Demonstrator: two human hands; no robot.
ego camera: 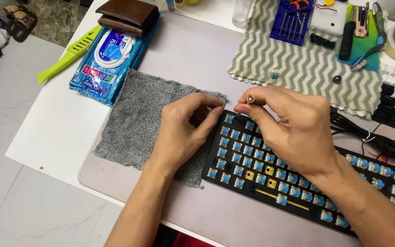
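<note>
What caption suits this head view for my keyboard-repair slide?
Both hands, left hand and right hand, work a metal tool at a keycap-less keyboard.

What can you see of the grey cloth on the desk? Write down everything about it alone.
The grey cloth is a roughly square piece of looped, towel-like fabric, mottled grey with slightly frayed edges. It lies flat and a little skewed on the pale desk mat. Its right edge runs under the corner of the black keyboard, the left hand rests on it, and its top-left corner meets the blue wipes pack.
</note>
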